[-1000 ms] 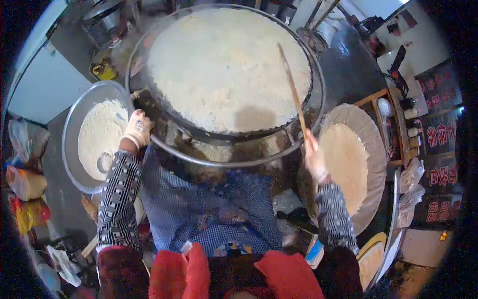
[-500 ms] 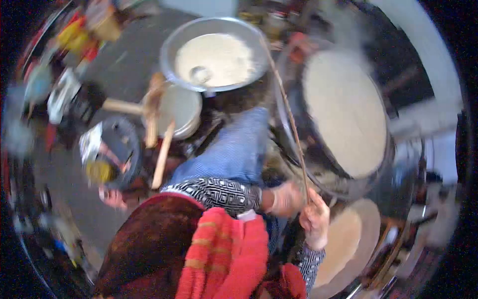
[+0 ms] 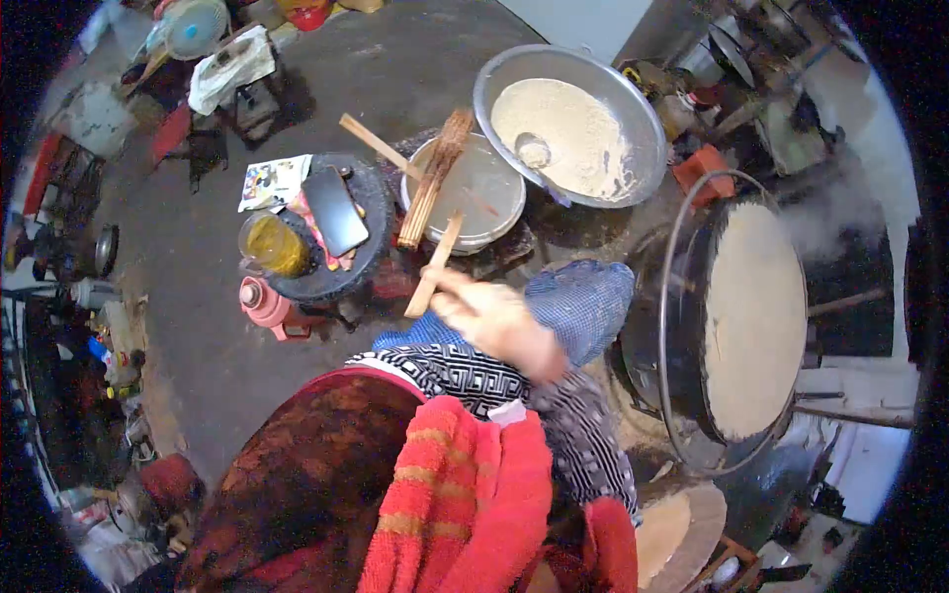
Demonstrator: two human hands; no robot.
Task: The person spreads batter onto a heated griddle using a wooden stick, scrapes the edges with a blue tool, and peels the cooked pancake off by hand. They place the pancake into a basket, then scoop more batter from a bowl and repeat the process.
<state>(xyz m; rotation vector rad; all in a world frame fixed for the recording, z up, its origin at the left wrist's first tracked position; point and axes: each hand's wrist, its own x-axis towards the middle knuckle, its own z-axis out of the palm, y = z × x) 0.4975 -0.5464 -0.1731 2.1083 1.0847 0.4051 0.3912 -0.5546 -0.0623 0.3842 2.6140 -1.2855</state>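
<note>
My right hand [image 3: 494, 318] reaches left across my body, blurred by its motion. Its fingers lie on a flat wooden paddle [image 3: 442, 252] that leans against a round metal lid [image 3: 484, 203]; whether they grip it I cannot tell. A bundle of thin wooden sticks [image 3: 433, 178] rests across that lid. Behind it a wide metal basin [image 3: 633, 104] holds pale batter and a ladle [image 3: 534, 150]. Of my left arm only the patterned sleeve [image 3: 425, 374] shows; the hand is hidden.
At the right a large round griddle [image 3: 672, 326] carries a pale flatbread [image 3: 753, 316], with steam rising above it. A small black round stand [image 3: 371, 193] holds a phone [image 3: 334, 222] and a jar [image 3: 272, 245]. A pink flask [image 3: 262, 296] lies below it. Clutter lines the left floor.
My view has swung left, away from the griddle. The long thin stick that my right hand held is gone from sight, and that hand now rests on the wooden paddle.
</note>
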